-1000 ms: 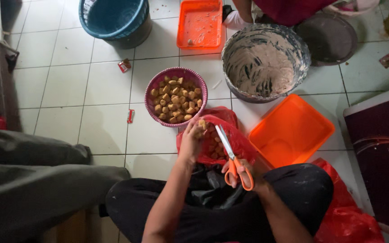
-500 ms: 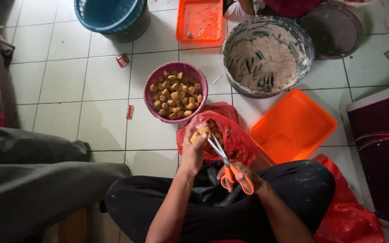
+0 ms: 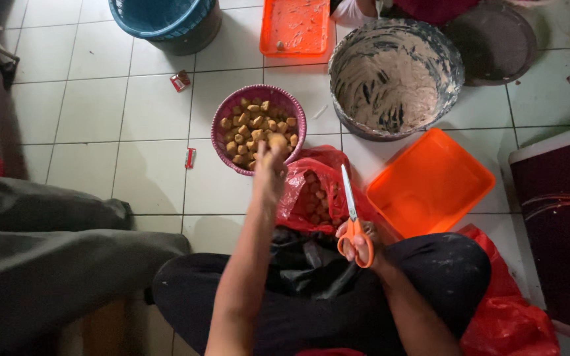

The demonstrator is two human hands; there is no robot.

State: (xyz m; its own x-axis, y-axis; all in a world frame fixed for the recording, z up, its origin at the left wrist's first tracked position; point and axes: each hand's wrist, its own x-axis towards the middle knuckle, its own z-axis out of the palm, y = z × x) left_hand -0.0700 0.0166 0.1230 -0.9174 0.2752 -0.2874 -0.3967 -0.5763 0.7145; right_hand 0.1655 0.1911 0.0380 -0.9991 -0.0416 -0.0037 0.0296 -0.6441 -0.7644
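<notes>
The left hand [image 3: 270, 165] pinches a fried tofu puff [image 3: 276, 140] over the purple basket [image 3: 222, 112] (already heaped with puffs). The right hand [image 3: 359, 245] clenches orange-handled scissors [image 3: 351, 211], blades pointing away above the red bag [image 3: 315, 188].

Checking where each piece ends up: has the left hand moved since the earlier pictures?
Yes. The left hand, holding a brown piece, has gone forward from the red bag to the rim of the purple basket. The right hand holds the scissors.

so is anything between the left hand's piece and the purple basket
Nothing visible. The left hand holds the brown piece right over the near rim of the purple basket, with only the heap of like pieces beneath it. The right hand keeps the scissors off to the side, over the red bag.
</notes>
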